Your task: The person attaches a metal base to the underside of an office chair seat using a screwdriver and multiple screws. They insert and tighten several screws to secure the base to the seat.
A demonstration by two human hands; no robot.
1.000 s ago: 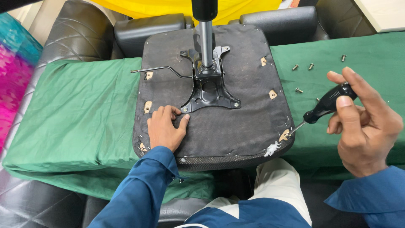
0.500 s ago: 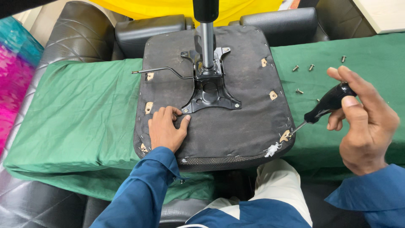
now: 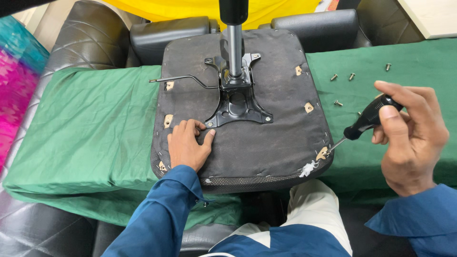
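An upturned office chair seat with black fabric underside lies on a green cloth. A black metal mounting plate with an upright gas cylinder and a thin lever sits at its middle. My left hand rests on the seat, fingers curled at the plate's near-left corner. My right hand grips a black-handled screwdriver; its tip touches a tan bracket at the seat's near-right corner.
Several loose screws lie on the green cloth right of the seat. Black leather cushions lie behind and under the cloth. A pink and teal fabric is at far left. My knees show below the seat.
My right hand has shifted slightly, keeping the screwdriver tip at the near-right corner bracket. My left hand stays in place on the seat.
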